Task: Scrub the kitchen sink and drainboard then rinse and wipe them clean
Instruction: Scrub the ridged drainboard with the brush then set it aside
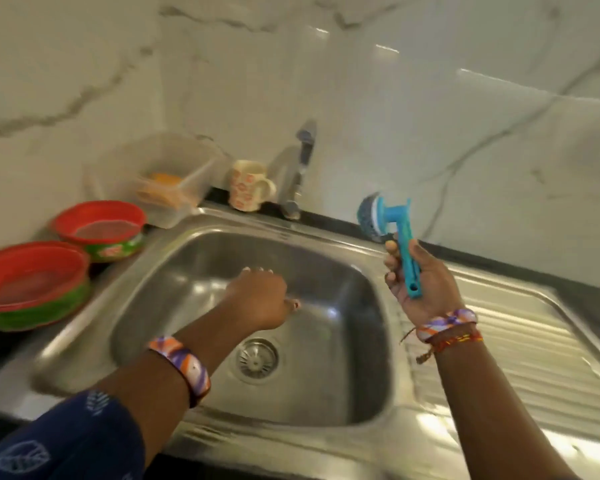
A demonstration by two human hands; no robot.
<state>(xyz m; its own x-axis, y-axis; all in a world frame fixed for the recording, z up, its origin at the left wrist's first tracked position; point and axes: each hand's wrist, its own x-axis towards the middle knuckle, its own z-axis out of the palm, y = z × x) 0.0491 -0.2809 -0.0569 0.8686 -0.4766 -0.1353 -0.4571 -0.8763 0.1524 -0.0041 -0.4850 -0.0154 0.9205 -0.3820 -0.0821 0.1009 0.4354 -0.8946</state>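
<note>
Stainless steel sink basin (326,393) centre frame, round drain strainer (257,359) on its floor, ribbed steel drainboard (534,358) adjoining on right. Right hand (418,282) raised above basin/drainboard seam, fingers wrapped round handle of teal scrub brush with grey bristle head (388,220), head up. Left hand (260,299) over basin, knuckles up, fingers curled down, holding nothing visible. Chrome tap (297,178) at back rim. Cream patterned mug (248,190), clear plastic tub (163,174) and two red-and-green bowls (59,258) crowding back-left rim on table.
</note>
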